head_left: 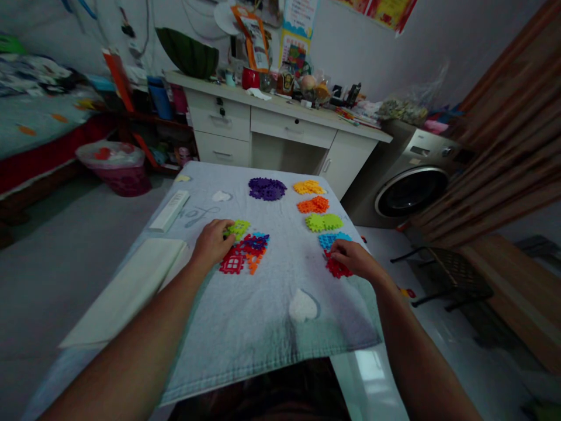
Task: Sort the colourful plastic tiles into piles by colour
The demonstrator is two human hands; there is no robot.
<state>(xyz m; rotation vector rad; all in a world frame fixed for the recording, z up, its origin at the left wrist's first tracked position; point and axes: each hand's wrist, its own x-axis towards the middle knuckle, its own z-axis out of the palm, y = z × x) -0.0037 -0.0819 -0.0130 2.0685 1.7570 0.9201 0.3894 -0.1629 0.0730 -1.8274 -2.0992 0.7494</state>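
My left hand (213, 241) rests on a pale blue cloth (263, 316), its fingers closed on a lime green plastic grid piece (239, 228). Right beside it lies a mixed heap of red, orange, blue and purple grid pieces (245, 252). My right hand (353, 258) is curled over a small pile of red pieces (336, 269) at the cloth's right edge, fingertips pinching among them. Beyond that hand lie sorted piles: light blue (333, 239), green (323, 222), orange (312, 204), yellow (309, 187) and purple (267, 189).
A white remote-like bar (170, 209) and a white flat pad (127, 289) lie at the cloth's left. A white desk (280, 126) with clutter stands ahead, a washing machine (409, 184) to the right, a pink bin (114, 166) and a bed (35, 123) to the left.
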